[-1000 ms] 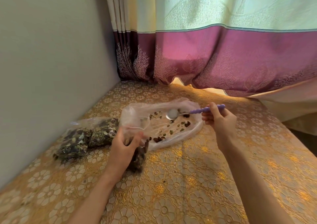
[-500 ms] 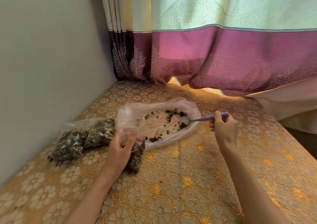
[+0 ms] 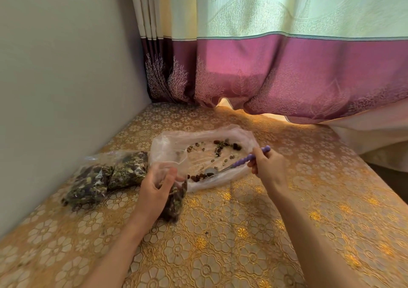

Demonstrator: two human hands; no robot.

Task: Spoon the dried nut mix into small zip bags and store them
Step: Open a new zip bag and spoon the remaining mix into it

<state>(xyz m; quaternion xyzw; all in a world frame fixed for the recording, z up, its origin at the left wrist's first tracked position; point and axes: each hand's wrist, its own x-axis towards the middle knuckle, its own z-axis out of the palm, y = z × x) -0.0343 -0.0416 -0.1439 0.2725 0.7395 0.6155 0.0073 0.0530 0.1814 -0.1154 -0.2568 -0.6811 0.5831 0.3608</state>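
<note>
A large clear plastic bag lies open on the table, with scattered nuts left inside. My right hand grips a spoon by its purple handle; the metal bowl rests low in the big bag beside a small row of nuts near its front edge. My left hand holds a small zip bag upright by its mouth, partly filled with dark nut mix, just in front of the big bag's left end. Two filled zip bags lie side by side to the left.
The table is covered by a gold floral cloth. A plain wall runs close along the left side. A cream and magenta curtain hangs at the back, its hem touching the table.
My right hand swung the spoon from the far side of the big bag toward its near edge. My left hand kept holding the small zip bag in place.
</note>
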